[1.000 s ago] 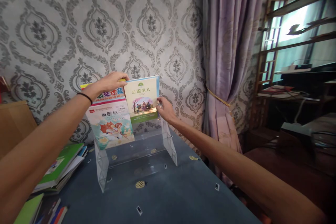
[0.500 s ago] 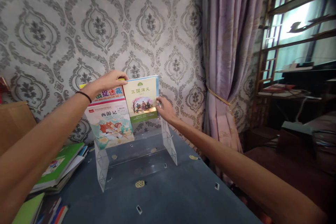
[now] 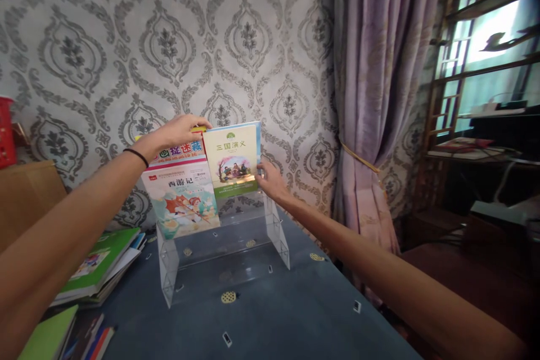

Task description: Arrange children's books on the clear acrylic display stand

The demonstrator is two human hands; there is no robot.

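A cream book with a green band [image 3: 231, 164] stands upright in the upper right part of a clear acrylic book rack [image 3: 278, 242], with a light blue edge showing behind it. My left hand [image 3: 185, 128] is closed at its top left corner, fingertips over the upper edge. Along its right edge, my right hand [image 3: 272, 181] pinches the cover with bent fingers. To the left, a pale book with a red-and-orange picture [image 3: 183, 202] leans in the rack. Behind that one, a book with colourful lettering [image 3: 181, 149] is partly hidden by my left wrist.
Several stacked books with a green cover on top [image 3: 99, 261] lie at the left of the dark cloth-covered table [image 3: 270, 315]. More books [image 3: 50, 334] lie nearer. A cardboard box [image 3: 34, 191] is at far left. Patterned wallpaper and a purple curtain [image 3: 379, 67] rise behind.
The view has shifted slightly, so the scene sits a little further right. Both hands stay on the cream book, which shows little movement against the rack.
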